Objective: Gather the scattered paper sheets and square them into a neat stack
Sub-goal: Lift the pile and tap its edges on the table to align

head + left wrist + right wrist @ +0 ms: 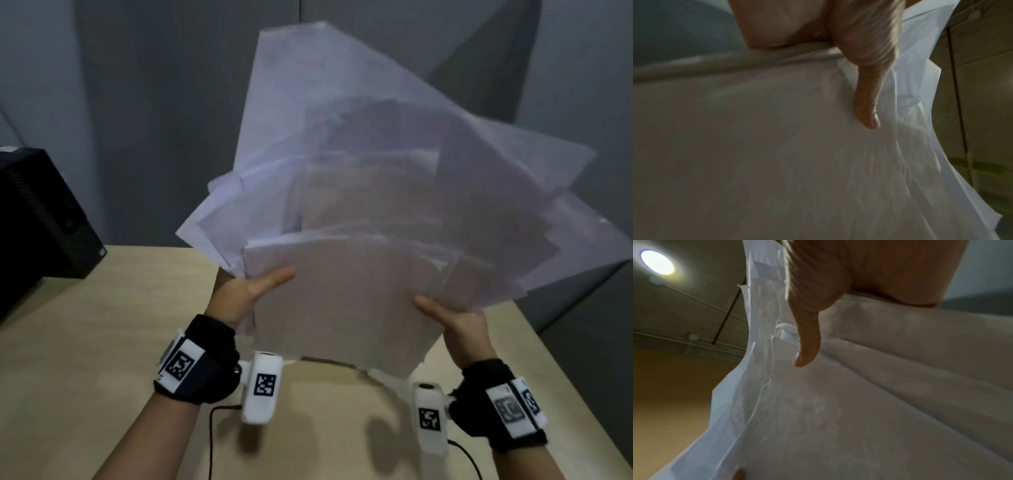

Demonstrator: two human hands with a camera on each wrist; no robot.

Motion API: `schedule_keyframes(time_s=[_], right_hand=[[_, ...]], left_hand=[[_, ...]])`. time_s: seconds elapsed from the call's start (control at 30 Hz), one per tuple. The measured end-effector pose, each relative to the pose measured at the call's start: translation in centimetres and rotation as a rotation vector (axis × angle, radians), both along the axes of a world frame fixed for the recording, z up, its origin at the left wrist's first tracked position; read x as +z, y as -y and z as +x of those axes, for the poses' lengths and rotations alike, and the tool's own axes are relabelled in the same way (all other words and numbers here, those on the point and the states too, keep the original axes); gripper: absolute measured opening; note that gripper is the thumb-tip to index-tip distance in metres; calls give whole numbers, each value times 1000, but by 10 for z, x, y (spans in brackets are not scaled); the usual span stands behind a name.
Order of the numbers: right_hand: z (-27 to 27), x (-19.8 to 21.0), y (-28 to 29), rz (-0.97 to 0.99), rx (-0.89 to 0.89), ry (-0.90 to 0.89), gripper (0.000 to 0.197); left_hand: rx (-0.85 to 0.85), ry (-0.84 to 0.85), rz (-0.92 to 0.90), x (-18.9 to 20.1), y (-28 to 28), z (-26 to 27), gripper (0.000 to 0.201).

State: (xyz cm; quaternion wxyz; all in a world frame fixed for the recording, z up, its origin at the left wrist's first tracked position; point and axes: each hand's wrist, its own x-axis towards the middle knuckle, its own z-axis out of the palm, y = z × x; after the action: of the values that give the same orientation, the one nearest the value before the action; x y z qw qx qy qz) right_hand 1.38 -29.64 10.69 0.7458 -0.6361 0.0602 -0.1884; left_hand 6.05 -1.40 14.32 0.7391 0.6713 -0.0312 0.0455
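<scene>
Aloft, fanned paper sheets (pixel 376 212) between both hands.

Grey walls (pixel 154 85), wooden table (pixel 85 342), ceiling lamp (pixel 657 262)

Matt white paper sheets (pixel 376 205); pale wood-grain table (pixel 102 342)

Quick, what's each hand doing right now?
Left hand: grips the paper sheets, thumb in front.
Right hand: grips the same sheets.
</scene>
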Motion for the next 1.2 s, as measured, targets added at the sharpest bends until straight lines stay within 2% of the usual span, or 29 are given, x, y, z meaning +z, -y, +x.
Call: schedule_keyframes(time_s=[0.07, 0.1, 0.13, 0.17, 0.2, 0.23, 0.3, 0.37, 0.47, 0.5, 0.53, 0.6, 0.63, 0.7, 0.73, 0.8, 0.87, 0.93, 0.97, 1.03, 1.07, 1.13, 1.2], right_hand=[[-1, -14, -4, -4, 1, -71, 106], [-1, -19, -9, -21, 9, -113, 109], [3, -26, -13, -12, 18, -144, 98], [6, -31, -17, 8, 24, -158, 76], [9, -31, -21, 39, 11, -160, 55], [11, -28, -25, 54, -38, -169, 47], [16, -23, -20, 56, -93, -122, 54], [14, -9, -15, 27, -89, -86, 48], [9, -7, -5, 3, -56, -42, 42], [8, -11, -4, 3, -30, -39, 45], [8, -21, -3, 35, -2, -67, 56], [10, -34, -7, 27, -1, -163, 88], [12, -37, -9, 21, -9, -186, 88], [14, -34, -9, 20, -10, -162, 60], [16, -30, -7, 7, -36, -147, 49], [16, -21, 0, -15, -58, -114, 44], [14, -18, 5, -21, -18, -84, 48], [10, -21, 4, -10, 64, -134, 71], [7, -25, 1, -13, 77, -186, 85], [6, -32, -1, -14, 84, -261, 99], [7, -34, 1, -3, 85, -258, 100], [7, -27, 2, -3, 83, -222, 97], [5, -15, 6, -24, 86, -180, 87]], left_hand=[[-39, -28, 56, -11, -3, 1, 30], [-63, -71, 93, -18, -3, 2, 32], [-83, -116, 130, -25, 0, 3, 36], [-91, -148, 155, -29, 5, 5, 39], [-55, -171, 167, -33, 9, 8, 42], [12, -188, 166, -35, 12, 13, 47], [115, -180, 127, -35, 14, 18, 55], [176, -99, 44, -25, 8, 16, 44], [71, -44, 27, -21, -7, 5, 31], [6, -61, 39, -24, -9, 0, 29], [-50, -96, 40, -29, -11, -3, 33], [-139, -209, 70, -40, -8, -4, 53], [-133, -254, 79, -43, -3, -2, 48], [-27, -268, 112, -41, 5, 0, 36], [24, -238, 114, -37, 7, 2, 40], [51, -184, 70, -29, 2, 5, 39], [-25, -188, 48, -29, -5, 6, 30], [-127, -209, 68, -35, -9, 3, 31], [-170, -212, 77, -40, -9, 3, 42], [-218, -232, 113, -48, -6, 4, 80], [-224, -233, 101, -49, -5, 5, 84], [-217, -252, 62, -43, -1, 5, 76], [-172, -237, 77, -35, -2, 7, 81]])
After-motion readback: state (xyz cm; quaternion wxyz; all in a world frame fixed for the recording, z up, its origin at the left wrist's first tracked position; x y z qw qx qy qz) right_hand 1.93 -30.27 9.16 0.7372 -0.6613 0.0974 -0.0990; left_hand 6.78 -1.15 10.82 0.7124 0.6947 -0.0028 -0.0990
